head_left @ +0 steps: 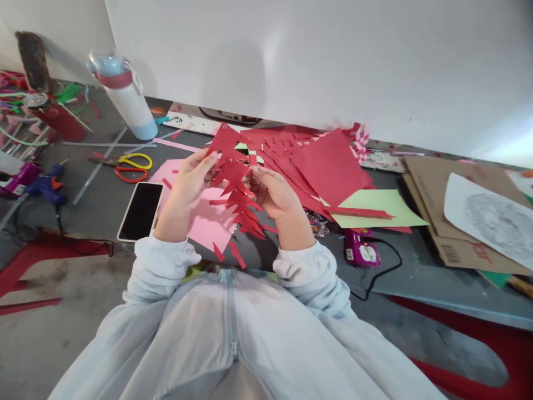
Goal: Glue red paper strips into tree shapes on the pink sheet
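Between my two hands hangs a red paper cutout (234, 170), made of pointed, fringed pieces joined by small round fasteners. My left hand (192, 180) pinches its upper left side, thumb on top. On the right edge, my right hand (272, 191) grips it with the fingertips together. The lower fringes dangle over a pink paper sheet (212, 222) on the table. Red scraps (237, 254) lie on and beside the pink sheet. Behind the cutout is a heap of red paper pieces with a large red sheet (331, 166) on top.
At left are a phone (141, 212), scissors (133, 166), a bottle (125, 100), a red can (56, 116) and a blue glue gun (48, 186). To the right lie a light green sheet (375, 203), a purple box (361, 250) with a black cable, and cardboard (433, 189). A white board (333, 61) stands behind.
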A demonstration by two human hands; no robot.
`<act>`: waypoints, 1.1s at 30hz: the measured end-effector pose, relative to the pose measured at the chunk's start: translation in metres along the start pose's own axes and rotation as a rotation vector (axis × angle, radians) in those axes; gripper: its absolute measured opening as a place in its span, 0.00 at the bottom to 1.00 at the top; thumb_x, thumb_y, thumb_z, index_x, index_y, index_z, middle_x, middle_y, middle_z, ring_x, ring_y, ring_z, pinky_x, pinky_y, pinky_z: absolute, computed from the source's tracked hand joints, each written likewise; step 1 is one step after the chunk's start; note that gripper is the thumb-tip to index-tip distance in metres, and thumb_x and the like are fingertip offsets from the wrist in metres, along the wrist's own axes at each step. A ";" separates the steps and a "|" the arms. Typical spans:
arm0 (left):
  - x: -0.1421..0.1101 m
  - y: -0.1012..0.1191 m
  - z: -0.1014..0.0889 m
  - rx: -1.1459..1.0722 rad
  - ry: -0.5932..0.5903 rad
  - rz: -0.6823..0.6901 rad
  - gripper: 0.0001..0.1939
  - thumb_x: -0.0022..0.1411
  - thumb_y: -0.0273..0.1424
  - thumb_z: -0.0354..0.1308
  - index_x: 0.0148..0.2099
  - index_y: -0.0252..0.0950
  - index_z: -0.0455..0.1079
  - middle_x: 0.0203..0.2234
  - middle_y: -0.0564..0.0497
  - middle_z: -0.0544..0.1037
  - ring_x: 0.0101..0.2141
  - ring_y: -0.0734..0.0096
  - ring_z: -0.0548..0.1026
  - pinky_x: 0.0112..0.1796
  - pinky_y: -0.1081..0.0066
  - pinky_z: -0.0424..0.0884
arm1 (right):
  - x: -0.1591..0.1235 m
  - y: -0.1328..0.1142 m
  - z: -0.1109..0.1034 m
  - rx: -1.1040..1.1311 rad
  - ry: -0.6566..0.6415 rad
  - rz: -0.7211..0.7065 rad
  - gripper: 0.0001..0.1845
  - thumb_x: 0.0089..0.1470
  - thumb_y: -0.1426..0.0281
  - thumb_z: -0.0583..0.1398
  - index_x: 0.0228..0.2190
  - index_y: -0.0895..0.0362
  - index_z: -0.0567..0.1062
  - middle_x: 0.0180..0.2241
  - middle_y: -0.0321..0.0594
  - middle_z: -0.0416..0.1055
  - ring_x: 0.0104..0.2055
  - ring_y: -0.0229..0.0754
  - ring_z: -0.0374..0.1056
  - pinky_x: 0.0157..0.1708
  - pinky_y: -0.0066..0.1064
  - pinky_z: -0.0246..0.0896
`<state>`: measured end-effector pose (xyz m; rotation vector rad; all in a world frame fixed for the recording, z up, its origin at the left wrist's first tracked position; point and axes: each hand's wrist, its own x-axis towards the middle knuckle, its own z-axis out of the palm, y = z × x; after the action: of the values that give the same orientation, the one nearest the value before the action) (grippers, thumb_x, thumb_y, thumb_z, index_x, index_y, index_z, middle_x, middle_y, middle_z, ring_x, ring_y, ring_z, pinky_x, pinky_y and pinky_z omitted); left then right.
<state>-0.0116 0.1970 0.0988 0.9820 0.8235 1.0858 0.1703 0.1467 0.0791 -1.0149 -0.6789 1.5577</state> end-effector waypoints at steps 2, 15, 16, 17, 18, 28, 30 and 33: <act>0.002 0.001 0.002 -0.019 0.010 0.006 0.14 0.52 0.40 0.73 0.35 0.38 0.74 0.26 0.55 0.77 0.24 0.73 0.77 0.27 0.71 0.78 | 0.000 -0.001 0.000 0.037 -0.003 -0.010 0.19 0.39 0.60 0.74 0.30 0.55 0.76 0.27 0.33 0.76 0.26 0.33 0.70 0.23 0.22 0.68; -0.001 0.006 0.015 0.145 0.013 0.133 0.24 0.45 0.48 0.74 0.31 0.35 0.72 0.26 0.55 0.75 0.25 0.78 0.73 0.24 0.77 0.76 | 0.002 -0.008 0.010 -0.068 0.047 -0.100 0.21 0.37 0.53 0.75 0.26 0.54 0.77 0.26 0.33 0.78 0.28 0.34 0.73 0.26 0.23 0.68; -0.002 0.007 0.016 0.161 0.016 0.155 0.23 0.46 0.48 0.74 0.31 0.35 0.72 0.26 0.56 0.75 0.24 0.79 0.72 0.24 0.76 0.76 | 0.002 -0.010 0.010 -0.105 0.056 -0.138 0.21 0.38 0.52 0.74 0.27 0.54 0.78 0.28 0.34 0.78 0.30 0.35 0.74 0.27 0.24 0.69; -0.004 0.009 0.017 0.174 0.015 0.175 0.23 0.46 0.48 0.74 0.30 0.35 0.72 0.25 0.56 0.74 0.24 0.79 0.72 0.24 0.76 0.76 | 0.002 -0.012 0.010 -0.144 0.072 -0.185 0.21 0.41 0.51 0.72 0.28 0.54 0.79 0.29 0.35 0.79 0.32 0.36 0.75 0.29 0.25 0.70; -0.006 0.011 0.018 0.188 0.010 0.193 0.23 0.47 0.48 0.74 0.30 0.35 0.72 0.25 0.56 0.74 0.24 0.79 0.71 0.24 0.76 0.76 | 0.003 -0.014 0.010 -0.184 0.089 -0.233 0.21 0.44 0.49 0.70 0.28 0.53 0.79 0.31 0.36 0.79 0.34 0.37 0.75 0.31 0.26 0.70; -0.020 0.019 0.022 0.292 -0.031 0.130 0.21 0.50 0.45 0.72 0.36 0.33 0.77 0.29 0.53 0.78 0.27 0.75 0.75 0.28 0.73 0.79 | 0.010 -0.034 0.032 -0.386 0.117 -0.468 0.20 0.42 0.52 0.72 0.29 0.55 0.79 0.29 0.34 0.77 0.31 0.34 0.71 0.31 0.27 0.68; -0.021 0.018 0.020 0.302 -0.037 0.124 0.19 0.51 0.45 0.71 0.35 0.33 0.76 0.28 0.53 0.78 0.27 0.75 0.75 0.28 0.73 0.79 | 0.010 -0.036 0.034 -0.415 0.125 -0.480 0.19 0.42 0.53 0.73 0.27 0.55 0.79 0.26 0.33 0.75 0.28 0.33 0.68 0.29 0.26 0.66; -0.021 0.017 0.017 0.326 -0.031 0.131 0.19 0.52 0.45 0.70 0.32 0.33 0.76 0.27 0.53 0.78 0.26 0.75 0.75 0.27 0.74 0.78 | 0.010 -0.039 0.031 -0.476 0.143 -0.498 0.20 0.44 0.52 0.72 0.26 0.56 0.80 0.22 0.33 0.72 0.23 0.32 0.63 0.25 0.26 0.62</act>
<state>-0.0077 0.1758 0.1225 1.3386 0.9399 1.0639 0.1617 0.1680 0.1245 -1.1754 -1.1345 0.8984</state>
